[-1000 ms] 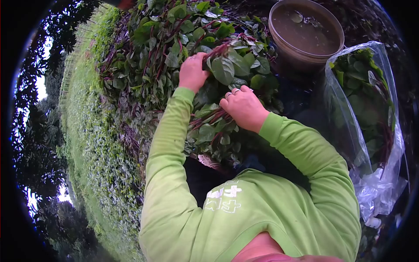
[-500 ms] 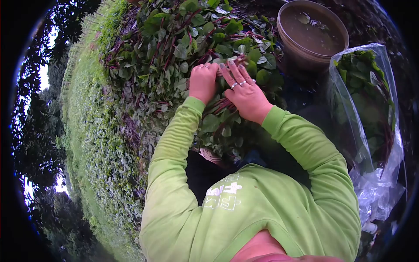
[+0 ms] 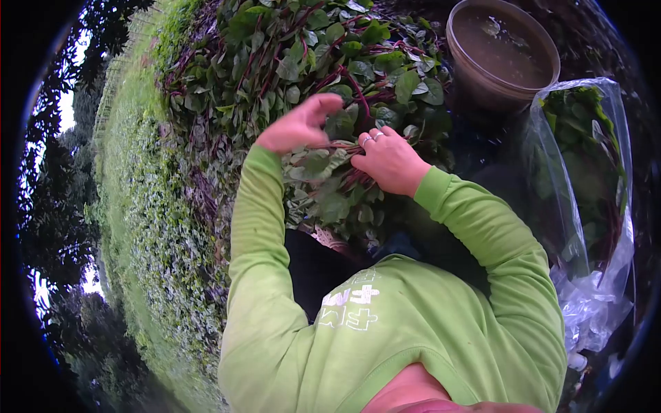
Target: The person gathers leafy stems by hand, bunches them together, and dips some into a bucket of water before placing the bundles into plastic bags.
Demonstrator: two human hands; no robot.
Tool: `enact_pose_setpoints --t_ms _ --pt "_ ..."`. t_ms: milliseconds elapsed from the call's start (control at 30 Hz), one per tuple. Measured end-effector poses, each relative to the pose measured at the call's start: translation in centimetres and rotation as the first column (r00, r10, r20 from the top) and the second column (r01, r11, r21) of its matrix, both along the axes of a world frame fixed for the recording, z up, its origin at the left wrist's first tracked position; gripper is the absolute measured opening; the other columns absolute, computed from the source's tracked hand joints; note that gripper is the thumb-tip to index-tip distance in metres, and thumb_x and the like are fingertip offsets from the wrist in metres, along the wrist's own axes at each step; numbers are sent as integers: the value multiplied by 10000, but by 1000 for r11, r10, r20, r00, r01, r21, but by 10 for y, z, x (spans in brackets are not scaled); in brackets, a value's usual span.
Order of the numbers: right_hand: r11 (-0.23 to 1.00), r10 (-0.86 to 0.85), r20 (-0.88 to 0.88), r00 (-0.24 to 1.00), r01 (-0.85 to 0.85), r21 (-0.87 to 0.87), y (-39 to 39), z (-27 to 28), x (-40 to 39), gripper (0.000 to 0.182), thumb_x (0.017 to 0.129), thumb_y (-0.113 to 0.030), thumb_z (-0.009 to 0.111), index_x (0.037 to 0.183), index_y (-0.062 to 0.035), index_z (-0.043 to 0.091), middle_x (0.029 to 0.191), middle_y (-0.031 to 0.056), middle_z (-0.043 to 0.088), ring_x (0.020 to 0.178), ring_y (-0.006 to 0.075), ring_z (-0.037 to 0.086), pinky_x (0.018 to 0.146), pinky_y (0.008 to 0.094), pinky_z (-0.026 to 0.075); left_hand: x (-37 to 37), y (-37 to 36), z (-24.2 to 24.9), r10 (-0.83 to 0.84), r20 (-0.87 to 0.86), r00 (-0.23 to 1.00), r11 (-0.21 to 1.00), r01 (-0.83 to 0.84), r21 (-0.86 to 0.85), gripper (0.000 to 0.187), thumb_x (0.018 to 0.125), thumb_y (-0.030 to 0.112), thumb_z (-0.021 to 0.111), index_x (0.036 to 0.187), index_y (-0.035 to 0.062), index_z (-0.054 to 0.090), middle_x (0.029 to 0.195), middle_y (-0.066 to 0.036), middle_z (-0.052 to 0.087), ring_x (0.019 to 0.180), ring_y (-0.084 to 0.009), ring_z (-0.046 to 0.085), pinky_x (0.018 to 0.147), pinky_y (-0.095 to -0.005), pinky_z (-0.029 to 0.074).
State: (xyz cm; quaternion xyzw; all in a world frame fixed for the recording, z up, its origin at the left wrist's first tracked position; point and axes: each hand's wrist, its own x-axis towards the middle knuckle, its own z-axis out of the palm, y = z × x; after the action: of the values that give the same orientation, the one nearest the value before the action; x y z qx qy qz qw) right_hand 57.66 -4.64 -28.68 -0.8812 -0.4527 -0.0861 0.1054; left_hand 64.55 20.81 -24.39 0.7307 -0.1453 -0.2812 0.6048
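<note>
My right hand (image 3: 394, 160), with rings on its fingers, is closed around a bunch of red-stemmed leafy greens (image 3: 330, 196) that look like Malabar spinach. The leaves of the bunch hang toward my lap, and its stems run under my fingers. To the left, my left hand (image 3: 297, 128) is slightly blurred, its thumb and fingers apart, with nothing visible gripped in it. It hovers over the leaves just beside the bunch. Beyond both hands spreads a large heap of the same cut greens (image 3: 275, 55), stems and leaves tangled together.
At the upper right stands a round tub of murky brown water (image 3: 506, 51) with bits floating in it. Nearer on the right, a clear plastic bag (image 3: 575, 193) holds more greens. Low leafy plants (image 3: 158, 227) and grass cover the ground at left.
My left hand has come off the stems beside my right hand and moved left, its fingers opening. My right hand stays in about the same place, its fingers now curled in.
</note>
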Motion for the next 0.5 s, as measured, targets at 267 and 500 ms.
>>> enact_pose_setpoints --t_ms 267,500 --pt "997 56 -42 998 -58 -46 -1 2 -7 407 875 -191 616 1267 -294 649 1001 101 633 950 259 633 812 373 469 100 0 -100 -220 719 660 445 -587 676 459 831 197 748 1259 59 655 1177 -191 679 1135 -391 622 1005 -454 493" --pt "999 15 78 997 -18 36 -4 3 -3 520 825 -172 658 1341 -160 595 1003 73 636 951 226 631 816 360 459 84 -13 -66 -2 846 533 574 -692 438 302 862 74 627 1163 68 617 1067 -207 679 1021 -426 633 884 -489 513"
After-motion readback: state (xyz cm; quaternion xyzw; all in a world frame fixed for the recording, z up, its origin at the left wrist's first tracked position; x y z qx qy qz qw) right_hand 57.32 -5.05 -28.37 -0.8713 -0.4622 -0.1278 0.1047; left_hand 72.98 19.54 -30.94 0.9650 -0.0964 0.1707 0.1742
